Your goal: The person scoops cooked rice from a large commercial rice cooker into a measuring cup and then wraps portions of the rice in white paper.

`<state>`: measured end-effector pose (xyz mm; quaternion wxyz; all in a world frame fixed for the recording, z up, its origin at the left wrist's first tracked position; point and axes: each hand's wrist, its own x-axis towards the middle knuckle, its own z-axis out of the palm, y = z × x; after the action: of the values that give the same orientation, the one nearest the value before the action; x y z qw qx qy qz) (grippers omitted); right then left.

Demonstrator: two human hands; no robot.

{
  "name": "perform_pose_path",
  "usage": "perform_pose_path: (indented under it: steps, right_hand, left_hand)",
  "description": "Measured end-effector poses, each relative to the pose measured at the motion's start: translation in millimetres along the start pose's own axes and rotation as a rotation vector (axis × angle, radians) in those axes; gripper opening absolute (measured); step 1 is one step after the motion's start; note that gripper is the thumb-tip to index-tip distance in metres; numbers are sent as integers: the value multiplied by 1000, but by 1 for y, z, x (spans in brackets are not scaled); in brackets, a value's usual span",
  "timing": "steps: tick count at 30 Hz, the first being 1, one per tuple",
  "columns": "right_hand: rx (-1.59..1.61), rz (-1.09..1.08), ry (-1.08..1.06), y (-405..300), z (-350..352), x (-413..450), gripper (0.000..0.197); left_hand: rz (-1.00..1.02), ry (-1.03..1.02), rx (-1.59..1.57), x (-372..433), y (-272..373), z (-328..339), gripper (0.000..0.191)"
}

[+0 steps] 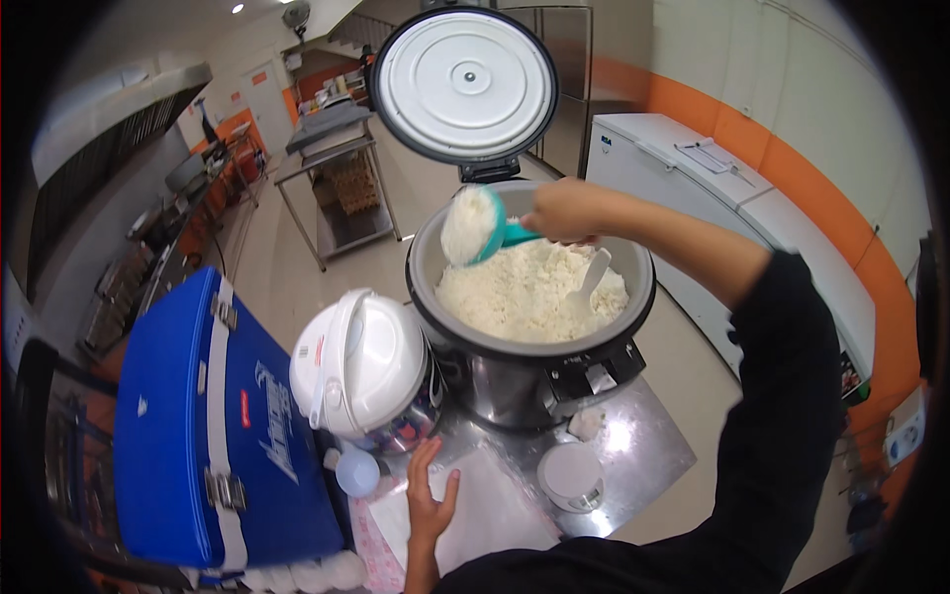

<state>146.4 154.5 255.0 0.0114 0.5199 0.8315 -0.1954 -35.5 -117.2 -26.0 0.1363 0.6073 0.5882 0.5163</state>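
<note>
My right hand (570, 211) grips the handle of a teal scoop (499, 226) heaped with white rice, tilted above the left part of a large rice cooker. Cooked rice (519, 297) fills much of the cooker's grey pot (438, 278), and a white rice paddle (591, 278) stands in it at the right. My left hand (433, 490) holds nothing, its fingers apart, over the left side of a stack of white paper sheets (482, 497). Right of the paper lies a small white kitchen scale (571, 475). A light blue bowl (358, 473) rests left of my left hand.
The cooker's open lid (467, 85) stands up behind the pot. A smaller white-lidded rice cooker (364, 364) and a big blue cooler box (215, 423) are at the left. A white chest freezer (668, 193) runs along the right wall. A steel table (638, 445) bears the cooker.
</note>
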Motion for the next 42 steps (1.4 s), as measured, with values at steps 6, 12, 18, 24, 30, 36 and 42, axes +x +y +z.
perform_pose_path:
  steps: [6, 12, 18, 24, 30, 36, 42]
  right_hand:
    - [-97, 669, 144, -19, 84, 138, 9]
    - [-36, 589, 7, -14, 107, 173, 3]
    - [-346, 34, -140, -10, 91, 123, 14]
    - [-322, -159, -68, -18, 74, 72, 18]
    - [-272, -332, 30, -1, 84, 32, 28]
    - [-332, -446, 8, 38, 47, 13, 41]
    - [58, -278, -64, 28, 9, -25, 48]
  left_hand:
    - [-12, -56, -154, 42, -11, 18, 59]
    - [-38, -72, -420, 87, -15, 37, 76]
    - [-23, -191, -331, 85, -23, 42, 87]
    - [-20, -223, -267, 85, -21, 39, 89]
    - [36, -190, -268, 90, -16, 44, 93]
    - [85, -185, -289, 98, -6, 29, 80]
    - [-28, -58, -275, 73, 6, 8, 62]
